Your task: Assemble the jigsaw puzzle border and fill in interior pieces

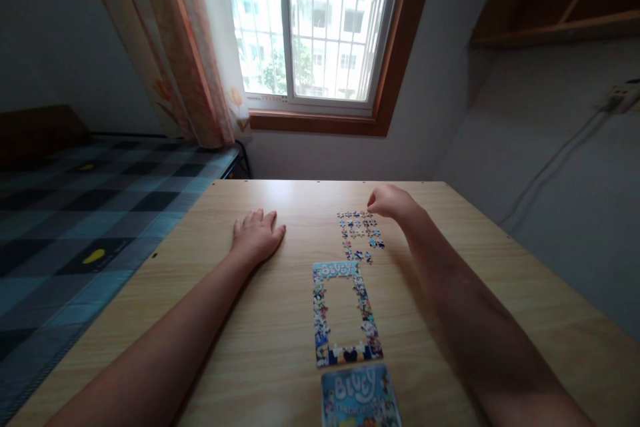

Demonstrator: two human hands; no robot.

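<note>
Loose jigsaw puzzle pieces point(357, 230) lie in rough rows on the wooden table. Just below them is the assembled border of a jigsaw puzzle point(320, 310), marked "BLUEY" along its top, with bare table showing inside it. My right hand point(393, 201) is at the far right corner of the loose pieces, its fingers pinched together by the end of the top row. Whether a piece is between those fingertips is hidden. Left of the pieces, my left hand point(256, 235) rests palm down on the table, fingers spread, touching no puzzle piece.
Nearest me, a "BLUEY" picture box or card point(360, 397) sits below the border, cut off by the view's bottom edge. A bed with a checked cover point(150, 177) adjoins the table point(280, 333) on the left. Beyond the far edge are a wall and a barred window point(325, 27).
</note>
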